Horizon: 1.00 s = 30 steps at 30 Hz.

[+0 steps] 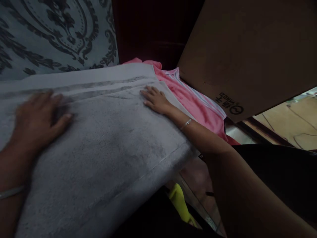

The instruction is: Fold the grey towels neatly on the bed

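Cloth [106,148], grey with darker blotches, spreads from 9 o'clock through the middle of the view and down past 7, under both hands. The right hand [156,100] lies palm down on it, just toward 12 o'clock from the centre; its fingers are extended and slightly spread, pinching nothing. The left hand [34,120], at 9 o'clock, is blurred but also palm down, its thumb held away from the fingers and nothing clamped between them; how firmly it presses, I cannot tell. A thin bracelet [185,124] circles the right wrist, and a band [11,192] crosses the left one at 8 o'clock.

Beyond the fingertips, darker stripes run across the cloth from 9 o'clock toward 12, with a paler strip along its far edge. Its near edge slants from 4 o'clock of the right hand down toward 6 of the view. Pink fabric [192,104] with a white-striped border shows just beside the cloth, from 12 round toward 3. A patterned panel [71,31] stands behind the cloth at 10 to 11 o'clock, and a dark red surface [148,26] fills 12.

At 1 to 2 o'clock a large brown box [250,49] stands tilted, marked YANGZI beside a round logo. Tan floor [294,115] appears at 3, black fabric [269,172] at 4, and something yellow [179,203] between 5 and 6.
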{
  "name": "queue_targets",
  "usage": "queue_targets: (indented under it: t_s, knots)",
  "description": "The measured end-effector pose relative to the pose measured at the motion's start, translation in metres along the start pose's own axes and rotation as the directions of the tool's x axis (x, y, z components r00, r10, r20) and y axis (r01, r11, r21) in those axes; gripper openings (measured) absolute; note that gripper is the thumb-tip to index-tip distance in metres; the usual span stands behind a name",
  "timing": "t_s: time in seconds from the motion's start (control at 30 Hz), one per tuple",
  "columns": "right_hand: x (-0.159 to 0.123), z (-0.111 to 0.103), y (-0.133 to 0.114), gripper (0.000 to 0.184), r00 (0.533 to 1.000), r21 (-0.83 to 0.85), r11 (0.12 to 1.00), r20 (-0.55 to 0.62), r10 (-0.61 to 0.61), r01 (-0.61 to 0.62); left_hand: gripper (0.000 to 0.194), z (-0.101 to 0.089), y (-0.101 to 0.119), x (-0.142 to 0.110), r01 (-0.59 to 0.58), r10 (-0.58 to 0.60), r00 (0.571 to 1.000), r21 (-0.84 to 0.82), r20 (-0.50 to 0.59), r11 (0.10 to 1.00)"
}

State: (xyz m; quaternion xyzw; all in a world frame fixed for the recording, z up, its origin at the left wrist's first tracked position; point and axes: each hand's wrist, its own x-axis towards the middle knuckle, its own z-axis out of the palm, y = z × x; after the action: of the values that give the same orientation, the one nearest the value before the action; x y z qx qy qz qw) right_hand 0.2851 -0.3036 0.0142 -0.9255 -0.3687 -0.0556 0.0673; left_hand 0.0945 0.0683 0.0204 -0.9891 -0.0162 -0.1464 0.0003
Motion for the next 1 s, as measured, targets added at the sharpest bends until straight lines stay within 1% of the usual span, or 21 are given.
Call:
queue_targets:
  t_s: [0.03,0.07,0.13,0.2,0.23,0.3,0.4,0.5,0.6,0.67,0.73,0.87,1.0]
  knots:
    - [-0.024,-0.002,-0.003,0.062,0.998,-0.001,1.0,0.063,-0.028,0.028,0.08,-0.002,0.015,0.0,-0.083,0.083,0.996,-0.033,0.007,0.996]
    - [-0.048,-0.004,-0.006,0.063,0.993,-0.007,0.999,0.112,-0.046,0.047,0.08,-0.001,0.028,0.0,-0.176,0.178,0.983,-0.066,0.034,0.982]
    - [-0.094,-0.005,-0.005,0.066,0.991,-0.025,1.0,0.134,0.001,0.003,0.076,0.004,0.052,-0.003,-0.326,0.339,0.932,-0.116,0.129,0.938]
    - [-0.13,-0.005,0.0,0.066,0.987,-0.052,0.995,0.128,0.096,-0.09,0.072,0.01,0.067,-0.007,-0.394,0.412,0.891,-0.13,0.188,0.91]
    - [-0.143,-0.004,0.003,0.066,0.982,-0.065,0.988,0.117,0.148,-0.141,0.071,0.013,0.071,-0.008,-0.408,0.426,0.884,-0.128,0.193,0.904]
    - [-0.16,-0.003,0.008,0.066,0.968,-0.079,0.971,0.092,0.233,-0.226,0.07,0.016,0.074,-0.01,-0.411,0.427,0.886,-0.116,0.179,0.904]
    - [-0.166,-0.005,0.013,0.067,0.955,-0.053,0.958,0.081,0.284,-0.28,0.07,0.016,0.071,-0.009,-0.401,0.411,0.897,-0.09,0.162,0.911]
    - [-0.162,-0.009,0.016,0.065,0.955,-0.011,0.961,0.109,0.275,-0.276,0.069,0.014,0.072,-0.01,-0.376,0.381,0.912,-0.059,0.154,0.925]
    - [-0.159,-0.013,0.018,0.064,0.953,0.007,0.961,0.133,0.273,-0.276,0.069,0.011,0.076,-0.023,-0.332,0.336,0.929,-0.05,0.154,0.942]
    - [-0.159,-0.012,0.019,0.064,0.951,0.009,0.959,0.128,0.281,-0.284,0.068,0.007,0.077,-0.042,-0.32,0.324,0.934,-0.053,0.15,0.946]
    - [-0.16,-0.009,0.02,0.063,0.952,0.004,0.957,0.104,0.288,-0.29,0.067,0.002,0.075,-0.066,-0.33,0.336,0.929,-0.063,0.155,0.942]
    - [-0.163,-0.001,0.022,0.062,0.955,-0.033,0.956,0.052,0.293,-0.292,0.065,-0.009,0.06,-0.118,-0.332,0.349,0.917,-0.113,0.192,0.936]
    - [-0.166,0.006,0.024,0.061,0.96,-0.04,0.96,0.014,0.279,-0.278,0.063,-0.023,0.05,-0.173,-0.248,0.27,0.941,-0.124,0.204,0.961]
